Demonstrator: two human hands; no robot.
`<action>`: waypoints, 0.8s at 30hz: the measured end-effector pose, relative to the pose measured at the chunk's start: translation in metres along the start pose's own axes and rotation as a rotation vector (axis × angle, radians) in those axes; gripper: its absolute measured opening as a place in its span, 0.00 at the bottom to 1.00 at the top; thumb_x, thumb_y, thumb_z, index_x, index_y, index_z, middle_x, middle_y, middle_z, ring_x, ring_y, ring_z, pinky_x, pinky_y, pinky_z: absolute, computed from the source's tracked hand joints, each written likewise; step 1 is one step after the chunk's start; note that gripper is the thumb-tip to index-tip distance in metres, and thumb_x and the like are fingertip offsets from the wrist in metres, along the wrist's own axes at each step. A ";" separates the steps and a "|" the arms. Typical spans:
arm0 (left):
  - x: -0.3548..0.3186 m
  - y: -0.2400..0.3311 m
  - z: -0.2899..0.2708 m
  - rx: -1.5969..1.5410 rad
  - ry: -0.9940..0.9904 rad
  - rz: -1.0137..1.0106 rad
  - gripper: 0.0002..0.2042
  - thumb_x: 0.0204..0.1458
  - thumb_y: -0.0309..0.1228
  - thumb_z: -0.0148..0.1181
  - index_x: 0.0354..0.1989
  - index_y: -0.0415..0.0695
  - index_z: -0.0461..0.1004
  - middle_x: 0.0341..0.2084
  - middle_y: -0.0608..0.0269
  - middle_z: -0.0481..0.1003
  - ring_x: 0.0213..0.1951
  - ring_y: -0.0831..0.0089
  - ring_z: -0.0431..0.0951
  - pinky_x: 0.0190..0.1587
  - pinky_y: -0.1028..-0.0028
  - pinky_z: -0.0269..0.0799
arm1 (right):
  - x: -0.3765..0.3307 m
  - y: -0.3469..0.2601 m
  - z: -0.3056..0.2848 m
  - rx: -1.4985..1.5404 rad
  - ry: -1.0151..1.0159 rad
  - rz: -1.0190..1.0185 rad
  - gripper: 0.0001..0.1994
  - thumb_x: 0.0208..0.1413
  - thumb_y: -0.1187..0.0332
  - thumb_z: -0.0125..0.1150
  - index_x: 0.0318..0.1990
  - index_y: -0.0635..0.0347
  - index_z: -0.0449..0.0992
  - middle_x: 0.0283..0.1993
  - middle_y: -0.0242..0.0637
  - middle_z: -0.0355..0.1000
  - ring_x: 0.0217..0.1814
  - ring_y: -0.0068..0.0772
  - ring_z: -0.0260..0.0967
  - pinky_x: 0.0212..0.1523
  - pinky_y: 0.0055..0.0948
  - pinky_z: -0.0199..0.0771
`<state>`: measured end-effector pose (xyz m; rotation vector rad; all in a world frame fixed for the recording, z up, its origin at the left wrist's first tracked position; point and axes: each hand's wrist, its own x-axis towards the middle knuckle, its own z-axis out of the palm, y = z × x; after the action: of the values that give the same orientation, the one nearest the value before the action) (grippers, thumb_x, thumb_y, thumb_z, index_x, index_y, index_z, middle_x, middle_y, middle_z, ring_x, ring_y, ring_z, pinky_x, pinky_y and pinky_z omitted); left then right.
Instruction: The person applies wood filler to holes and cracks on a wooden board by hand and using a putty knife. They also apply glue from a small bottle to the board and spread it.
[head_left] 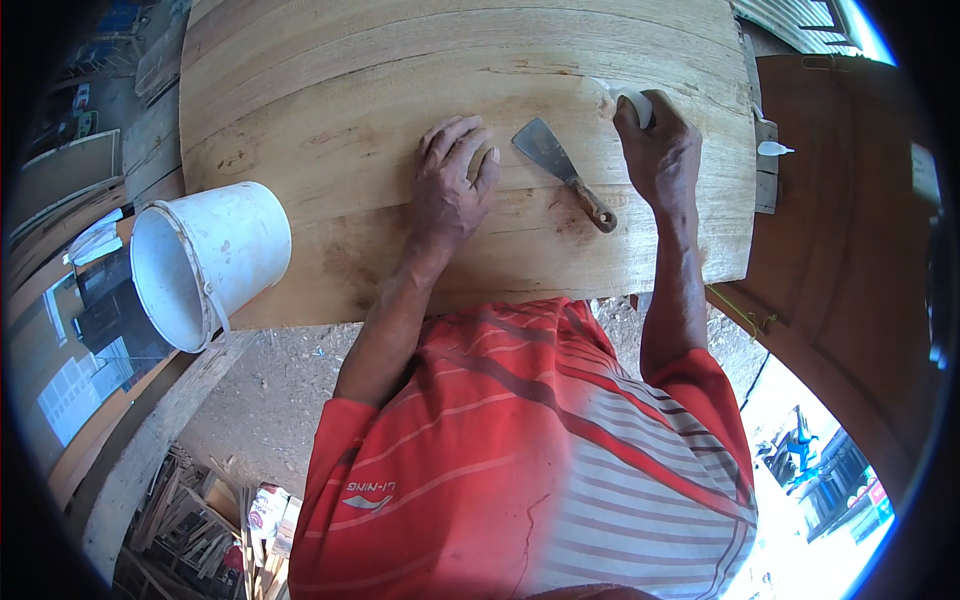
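Note:
My left hand rests palm down on the wooden panel, its fingers loosely spread and holding nothing. To the right of it lies a putty knife, blade pointing away from me and worn handle toward me. Farther right, my right hand is closed around a small white rounded object, low over the panel's surface. The fingers hide most of this object, so its kind is unclear. A pale patch shows on the wood just left of it.
A white bucket lies tipped on its side at the panel's near left corner, its mouth facing left. A small white nozzle bottle sits past the right edge. Beside it stands a large brown board. Wood scraps lie below left.

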<state>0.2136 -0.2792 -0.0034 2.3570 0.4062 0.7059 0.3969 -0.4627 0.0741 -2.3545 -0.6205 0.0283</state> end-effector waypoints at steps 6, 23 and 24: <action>0.000 0.000 0.000 0.009 -0.014 -0.003 0.11 0.58 0.27 0.69 0.48 0.39 0.84 0.54 0.54 0.81 0.59 0.52 0.79 0.65 0.55 0.74 | -0.004 0.002 -0.005 0.009 0.016 0.048 0.11 0.63 0.64 0.69 0.36 0.63 0.80 0.28 0.50 0.78 0.28 0.51 0.79 0.32 0.42 0.76; 0.000 0.001 -0.001 0.009 -0.031 -0.011 0.11 0.59 0.27 0.69 0.48 0.39 0.84 0.55 0.53 0.81 0.60 0.51 0.78 0.65 0.55 0.74 | -0.007 -0.028 0.025 0.129 -0.033 -0.122 0.08 0.62 0.65 0.69 0.37 0.61 0.80 0.32 0.49 0.80 0.33 0.55 0.80 0.36 0.46 0.79; 0.000 0.002 -0.002 0.009 -0.030 -0.010 0.11 0.59 0.27 0.69 0.48 0.39 0.84 0.55 0.52 0.81 0.60 0.51 0.78 0.65 0.55 0.74 | -0.006 -0.030 0.028 0.120 -0.061 -0.117 0.08 0.61 0.66 0.69 0.36 0.61 0.80 0.34 0.48 0.80 0.35 0.57 0.80 0.37 0.47 0.79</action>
<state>0.2125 -0.2795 -0.0010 2.3699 0.4087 0.6650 0.3734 -0.4288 0.0713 -2.2053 -0.7643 0.0834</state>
